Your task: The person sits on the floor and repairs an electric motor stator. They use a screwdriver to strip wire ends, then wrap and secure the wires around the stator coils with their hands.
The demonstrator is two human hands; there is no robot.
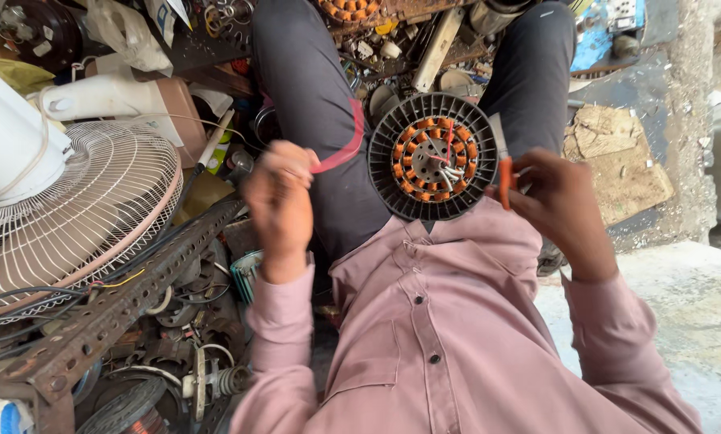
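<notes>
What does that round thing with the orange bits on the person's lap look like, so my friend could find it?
Start at the pink shirt and go up to the lap, between the left hand and right hand. There rests a black round motor part with a slotted rim. Unlike the white fan grille to the left, it has a ring of orange-copper coils inside.

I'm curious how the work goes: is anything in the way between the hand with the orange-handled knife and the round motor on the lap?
Nothing visible. The right hand holds the knife right beside the motor, with no object between blade and rim.
</notes>
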